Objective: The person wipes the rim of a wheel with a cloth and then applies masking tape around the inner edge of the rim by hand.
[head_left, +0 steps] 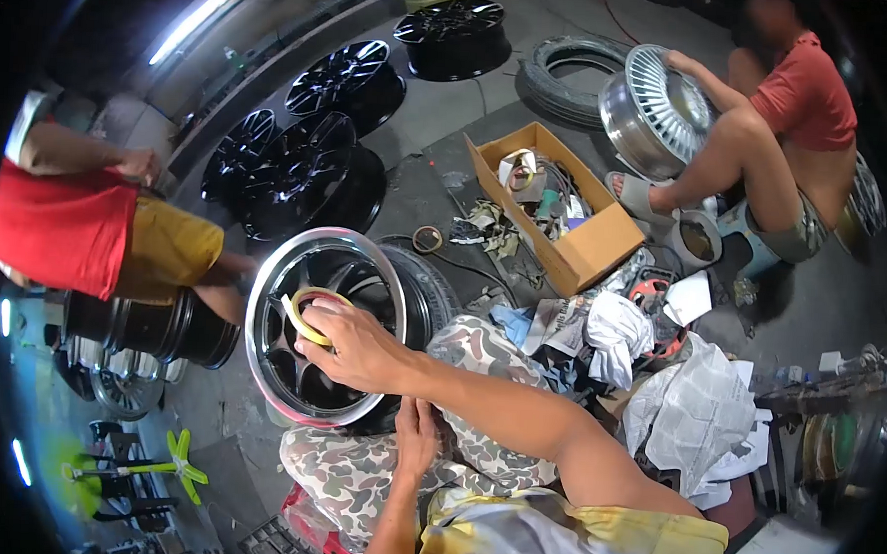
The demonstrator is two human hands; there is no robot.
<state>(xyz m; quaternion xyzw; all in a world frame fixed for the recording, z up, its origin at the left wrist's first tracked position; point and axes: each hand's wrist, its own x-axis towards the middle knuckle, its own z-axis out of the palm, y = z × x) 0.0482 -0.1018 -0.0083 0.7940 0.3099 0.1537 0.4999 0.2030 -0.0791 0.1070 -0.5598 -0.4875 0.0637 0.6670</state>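
My right hand is closed on a roll of yellow masking tape, held at the face of a wheel rim. The rim has a polished silver lip, dark spokes and a reddish tint along its lower edge. It leans up in front of my knees, with a black tire right behind it. My left hand is by the lower right of the rim, fingers stretched out, their tips partly hidden under my right forearm.
Several glossy black wheels stand beyond. A cardboard box holds tape and scraps; crumpled paper lies to the right. One seated person handles a silver wheel; another person stands left. A green fan is lower left.
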